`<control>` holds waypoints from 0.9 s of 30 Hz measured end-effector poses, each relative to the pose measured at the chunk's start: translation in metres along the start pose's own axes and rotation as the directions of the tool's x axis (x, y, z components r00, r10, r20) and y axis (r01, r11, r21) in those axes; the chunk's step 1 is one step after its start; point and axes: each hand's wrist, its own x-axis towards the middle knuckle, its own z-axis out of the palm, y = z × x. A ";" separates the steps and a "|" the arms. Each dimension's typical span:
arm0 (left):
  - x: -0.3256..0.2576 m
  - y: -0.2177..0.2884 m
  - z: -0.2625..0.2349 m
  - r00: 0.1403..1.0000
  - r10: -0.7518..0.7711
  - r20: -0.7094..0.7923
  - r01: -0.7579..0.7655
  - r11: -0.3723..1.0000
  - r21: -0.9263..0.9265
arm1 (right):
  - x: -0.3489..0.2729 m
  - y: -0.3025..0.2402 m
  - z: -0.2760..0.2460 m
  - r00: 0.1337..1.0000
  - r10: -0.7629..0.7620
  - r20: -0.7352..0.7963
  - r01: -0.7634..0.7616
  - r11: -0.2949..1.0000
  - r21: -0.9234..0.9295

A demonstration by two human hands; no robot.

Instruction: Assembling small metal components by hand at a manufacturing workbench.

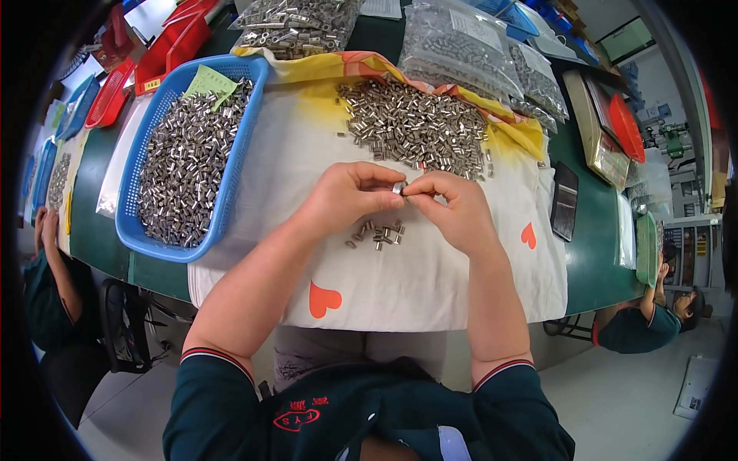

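Observation:
My left hand (342,196) pinches a small shiny metal sleeve (398,187) between thumb and fingers. At the sleeve's right side, the closed fingertips of my right hand (450,203) meet it, gripping its end. Below my hands a small group of metal sleeves (388,234) lies on the white cloth (430,284) with red hearts. Just beyond my fingers spreads a large heap of similar sleeves (415,127). To the left stands a blue perforated basket (125,207) filled with more sleeves, a green paper slip (211,86) lying on top.
Clear plastic bags of metal parts (461,50) stand along the far side, with another bag (296,27) at far left. A dark phone (564,201) lies on the green table to the right. Red trays (173,38) stand far left. Co-workers sit at both sides.

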 end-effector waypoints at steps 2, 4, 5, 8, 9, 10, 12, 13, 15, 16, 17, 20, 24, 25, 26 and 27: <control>0.000 0.001 0.001 1.000 -0.002 0.023 0.002 1.000 -0.010 | 0.002 -0.003 0.000 0.998 0.069 0.000 -0.069 0.998 -0.006; 0.000 0.002 0.003 0.998 -0.042 0.048 0.043 0.999 -0.027 | 0.004 0.002 -0.004 0.990 0.138 -0.004 -0.138 0.990 -0.016; 0.000 0.001 0.005 0.998 -0.040 0.049 0.042 0.999 -0.027 | 0.007 0.013 -0.012 0.989 0.148 0.004 -0.148 0.987 0.062; -0.005 -0.002 0.011 0.991 -0.064 0.114 0.044 0.985 0.166 | 0.025 0.012 -0.015 0.981 0.193 -0.028 -0.195 0.979 -0.052; -0.006 -0.001 0.012 0.988 -0.070 0.139 0.050 0.988 0.144 | 0.031 0.019 -0.011 0.997 0.047 -0.065 -0.065 0.952 -0.300; -0.006 -0.001 0.012 0.985 -0.070 0.159 0.051 0.991 0.122 | 0.038 0.024 -0.006 0.992 -0.109 -0.059 0.061 0.844 -0.533; -0.003 0.000 0.008 0.991 -0.057 0.121 0.048 0.996 0.076 | 0.043 0.027 0.003 0.981 -0.191 -0.026 0.130 0.757 -0.640; -0.001 0.001 0.006 0.996 -0.047 0.081 0.044 0.999 0.029 | 0.043 0.026 0.008 0.972 -0.232 -0.031 0.145 0.700 -0.699; 0.002 0.002 0.003 0.999 -0.029 0.030 0.029 0.999 0.015 | 0.043 0.028 0.012 0.958 -0.282 -0.044 0.158 0.651 -0.742; 0.002 0.002 0.003 1.000 -0.014 -0.017 0.014 1.000 0.001 | 0.040 0.029 0.011 0.958 -0.282 -0.041 0.160 0.651 -0.742; 0.002 0.002 0.003 1.000 0.003 -0.023 -0.003 1.000 -0.005 | 0.037 0.028 0.010 0.964 -0.257 -0.070 0.138 0.706 -0.695; 0.001 0.003 0.002 0.997 -0.006 -0.076 0.001 0.997 -0.071 | 0.019 0.010 0.006 0.984 -0.081 -0.156 0.009 0.909 -0.416; 0.001 0.002 0.000 0.999 -0.007 -0.042 0.003 0.997 -0.082 | 0.002 0.003 0.010 0.989 0.107 -0.104 -0.102 0.993 0.054; 0.001 0.002 0.000 0.999 -0.009 -0.046 0.006 0.997 -0.075 | 0.002 0.003 0.010 0.988 0.108 -0.107 -0.103 0.993 0.055; 0.000 0.002 -0.001 0.999 -0.011 -0.050 0.008 0.998 -0.069 | 0.002 0.003 0.010 0.992 -0.016 -0.123 0.014 1.000 -0.018; 0.001 0.002 0.000 0.999 -0.012 -0.050 0.008 0.998 -0.068 | 0.003 0.002 0.009 0.982 -0.142 -0.127 0.130 0.987 -0.092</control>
